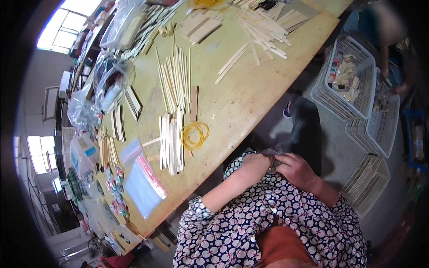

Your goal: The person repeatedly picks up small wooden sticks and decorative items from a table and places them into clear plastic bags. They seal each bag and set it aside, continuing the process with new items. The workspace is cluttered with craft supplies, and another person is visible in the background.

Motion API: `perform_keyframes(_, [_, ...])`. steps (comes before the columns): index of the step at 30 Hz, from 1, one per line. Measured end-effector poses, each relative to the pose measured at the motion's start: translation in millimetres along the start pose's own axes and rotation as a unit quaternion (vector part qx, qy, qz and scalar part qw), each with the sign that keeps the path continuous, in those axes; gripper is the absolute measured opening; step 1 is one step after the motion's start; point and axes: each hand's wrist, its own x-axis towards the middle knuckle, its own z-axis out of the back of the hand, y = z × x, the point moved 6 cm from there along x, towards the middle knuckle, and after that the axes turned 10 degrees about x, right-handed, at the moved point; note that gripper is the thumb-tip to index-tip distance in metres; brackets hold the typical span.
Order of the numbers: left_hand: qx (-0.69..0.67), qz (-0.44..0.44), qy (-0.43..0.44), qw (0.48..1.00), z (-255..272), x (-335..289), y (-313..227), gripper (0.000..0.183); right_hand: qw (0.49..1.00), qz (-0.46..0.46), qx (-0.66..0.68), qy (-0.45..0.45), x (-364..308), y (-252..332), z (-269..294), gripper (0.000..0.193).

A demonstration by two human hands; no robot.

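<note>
Both hands, the left hand (254, 166) and the right hand (295, 169), are pinched together on a small clear bag (273, 156) by the lap. Wooden sticks (172, 143) and yellow rubber bands (195, 135) lie untouched on the counter (237, 98).

Up-left of the hands lay yellow rubber bands (195, 135) w/ a wooden stick bundle (171, 142) beside, zip bags (144, 177) further left; white baskets (344, 80) sat up-right, on the floor.

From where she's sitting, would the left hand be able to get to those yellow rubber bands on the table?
Probably yes. The rubber bands lie near the table edge closest to the left hand, with nothing between, though both hands are now busy with something small.
</note>
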Motion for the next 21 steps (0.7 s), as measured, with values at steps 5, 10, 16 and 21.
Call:
perform_keyframes(5, [-0.019,-0.065,-0.224,0.972,134.0,4.1,4.4,0.017,0.993,-0.084,0.079,0.033,-8.2,-23.0,-6.9,0.012])
perform_keyframes(10, [0.111,-0.040,-0.453,0.884,219.8,91.4,38.1,0.046,0.993,-0.051,0.107,-0.014,-7.0,-12.5,-6.3,0.022])
perform_keyframes(16, [0.141,0.043,-0.397,0.906,220.1,164.5,78.1,0.056,0.991,-0.052,0.101,-0.069,-4.9,-14.6,-6.0,0.024])
perform_keyframes(21, [0.128,-0.066,-0.330,0.933,195.9,116.1,85.7,0.053,0.993,-0.049,0.106,-0.033,-11.5,-17.7,-7.9,0.020])
